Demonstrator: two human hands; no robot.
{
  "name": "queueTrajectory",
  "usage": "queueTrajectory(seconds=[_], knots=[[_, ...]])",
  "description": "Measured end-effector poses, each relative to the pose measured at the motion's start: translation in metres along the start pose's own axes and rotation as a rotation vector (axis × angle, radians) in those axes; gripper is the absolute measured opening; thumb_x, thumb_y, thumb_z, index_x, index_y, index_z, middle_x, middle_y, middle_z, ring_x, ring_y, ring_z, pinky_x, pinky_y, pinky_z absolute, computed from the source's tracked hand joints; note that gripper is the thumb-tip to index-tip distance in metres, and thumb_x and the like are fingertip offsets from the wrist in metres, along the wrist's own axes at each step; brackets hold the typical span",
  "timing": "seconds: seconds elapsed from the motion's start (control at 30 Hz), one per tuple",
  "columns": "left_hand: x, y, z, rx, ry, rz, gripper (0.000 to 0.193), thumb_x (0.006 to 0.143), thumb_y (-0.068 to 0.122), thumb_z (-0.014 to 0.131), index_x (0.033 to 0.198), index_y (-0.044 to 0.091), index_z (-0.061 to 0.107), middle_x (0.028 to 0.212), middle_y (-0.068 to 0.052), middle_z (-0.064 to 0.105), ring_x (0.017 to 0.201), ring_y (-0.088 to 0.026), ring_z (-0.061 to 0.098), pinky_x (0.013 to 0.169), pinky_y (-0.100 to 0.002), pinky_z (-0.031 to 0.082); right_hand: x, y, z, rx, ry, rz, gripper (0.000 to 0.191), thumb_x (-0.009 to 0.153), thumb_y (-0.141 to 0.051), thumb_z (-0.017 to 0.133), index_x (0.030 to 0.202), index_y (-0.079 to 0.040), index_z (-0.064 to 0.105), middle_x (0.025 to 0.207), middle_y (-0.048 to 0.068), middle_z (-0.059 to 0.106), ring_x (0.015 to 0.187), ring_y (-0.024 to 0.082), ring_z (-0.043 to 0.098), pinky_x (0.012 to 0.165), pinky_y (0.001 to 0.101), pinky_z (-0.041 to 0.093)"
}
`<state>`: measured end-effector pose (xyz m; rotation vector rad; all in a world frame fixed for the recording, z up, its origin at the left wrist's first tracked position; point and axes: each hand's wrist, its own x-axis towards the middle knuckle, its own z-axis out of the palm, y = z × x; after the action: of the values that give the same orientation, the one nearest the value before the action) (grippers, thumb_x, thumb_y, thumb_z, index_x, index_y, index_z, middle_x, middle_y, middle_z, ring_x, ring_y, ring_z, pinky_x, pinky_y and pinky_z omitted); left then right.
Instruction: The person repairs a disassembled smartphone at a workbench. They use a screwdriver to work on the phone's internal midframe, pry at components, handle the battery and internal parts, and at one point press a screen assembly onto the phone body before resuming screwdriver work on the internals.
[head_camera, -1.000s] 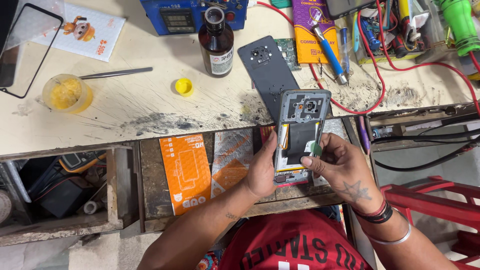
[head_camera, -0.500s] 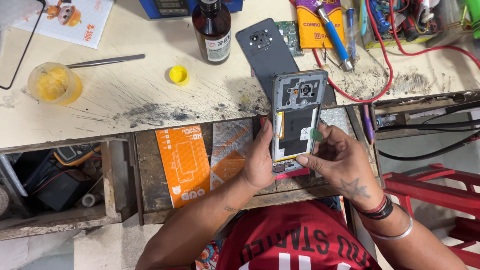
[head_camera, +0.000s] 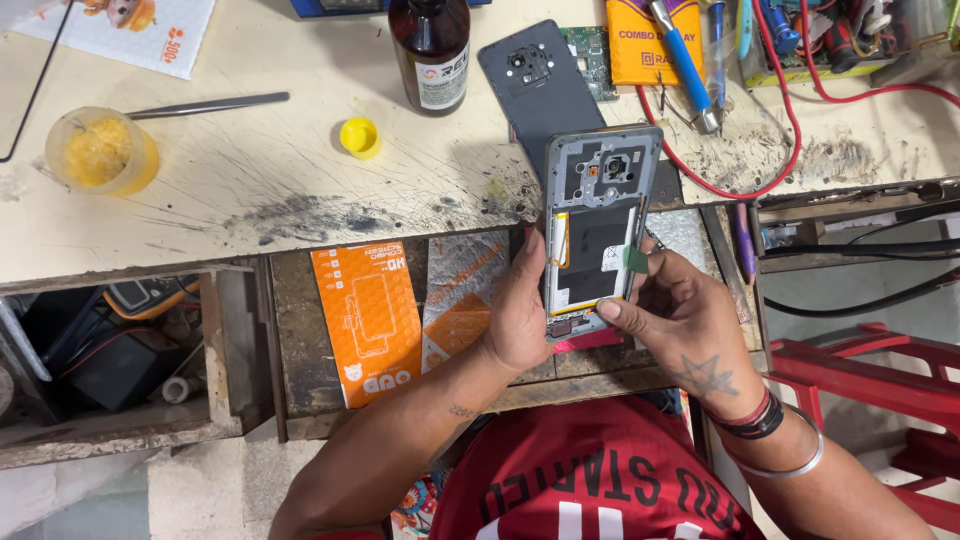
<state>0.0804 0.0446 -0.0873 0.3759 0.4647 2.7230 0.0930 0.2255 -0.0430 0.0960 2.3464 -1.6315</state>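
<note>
An opened phone with its back off shows a camera module, a black battery and a grey frame. My left hand grips its left edge and holds it up over an open drawer. My right hand rests at the phone's right edge, fingers pinching a small green tab by the battery. The phone's dark grey back cover lies flat on the workbench just beyond.
On the scratched workbench stand a brown bottle, a yellow cap, a cup of yellow stuff, tweezers, a blue screwdriver and red wires. Orange packets lie in the drawer. A red stool is at right.
The view has shifted slightly, so the bench items sit higher in frame. Both hands keep hold of the phone in much the same pose; my right fingers stay at the green tab.
</note>
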Motion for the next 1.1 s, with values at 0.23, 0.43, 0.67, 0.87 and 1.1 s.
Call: queueTrajectory(seconds=[0.23, 0.43, 0.67, 0.87, 1.1], knots=[[-0.002, 0.006, 0.006, 0.084, 0.019, 0.047, 0.073, 0.114, 0.057, 0.033, 0.162, 0.003, 0.033, 0.142, -0.023, 0.056, 0.120, -0.029, 0.065, 0.106, -0.044, 0.056, -0.003, 0.005, 0.004, 0.244, -0.047, -0.106, 0.030, 0.081, 0.003, 0.081, 0.100, -0.002, 0.059, 0.095, 0.003, 0.067, 0.086, 0.008, 0.066, 0.079, 0.0235, 0.057], [-0.002, 0.008, 0.010, 0.123, 0.019, 0.063, 0.071, 0.114, 0.057, 0.035, 0.160, 0.003, 0.034, 0.141, -0.023, 0.056, 0.116, -0.027, 0.066, 0.102, -0.041, 0.056, 0.000, 0.011, 0.005, 0.257, -0.039, -0.069, 0.029, 0.081, 0.004, 0.082, 0.098, -0.001, 0.058, 0.091, 0.003, 0.067, 0.083, 0.008, 0.064, 0.077, 0.0238, 0.057], [-0.001, 0.010, 0.012, 0.192, 0.031, 0.104, 0.068, 0.115, 0.057, 0.034, 0.155, 0.002, 0.034, 0.140, -0.023, 0.058, 0.114, -0.025, 0.067, 0.101, -0.040, 0.057, 0.002, 0.011, 0.007, 0.261, -0.025, -0.002, 0.026, 0.081, 0.003, 0.081, 0.097, -0.001, 0.061, 0.089, 0.002, 0.067, 0.080, 0.008, 0.064, 0.073, 0.0226, 0.055], [-0.001, 0.010, 0.012, 0.284, 0.061, 0.138, 0.070, 0.114, 0.056, 0.033, 0.160, 0.004, 0.032, 0.142, -0.025, 0.057, 0.121, -0.027, 0.065, 0.103, -0.040, 0.056, 0.004, 0.015, 0.007, 0.326, -0.050, 0.051, 0.024, 0.083, 0.001, 0.081, 0.096, -0.002, 0.061, 0.086, 0.003, 0.068, 0.076, 0.009, 0.064, 0.069, 0.0231, 0.053], [-0.001, 0.008, 0.011, 0.283, 0.057, 0.169, 0.071, 0.112, 0.055, 0.033, 0.162, 0.004, 0.027, 0.154, -0.024, 0.050, 0.138, -0.029, 0.056, 0.111, -0.043, 0.053, 0.006, 0.020, 0.011, 0.428, -0.052, 0.061, 0.023, 0.084, 0.000, 0.080, 0.099, -0.002, 0.061, 0.086, 0.002, 0.067, 0.076, 0.010, 0.065, 0.071, 0.0234, 0.054]])
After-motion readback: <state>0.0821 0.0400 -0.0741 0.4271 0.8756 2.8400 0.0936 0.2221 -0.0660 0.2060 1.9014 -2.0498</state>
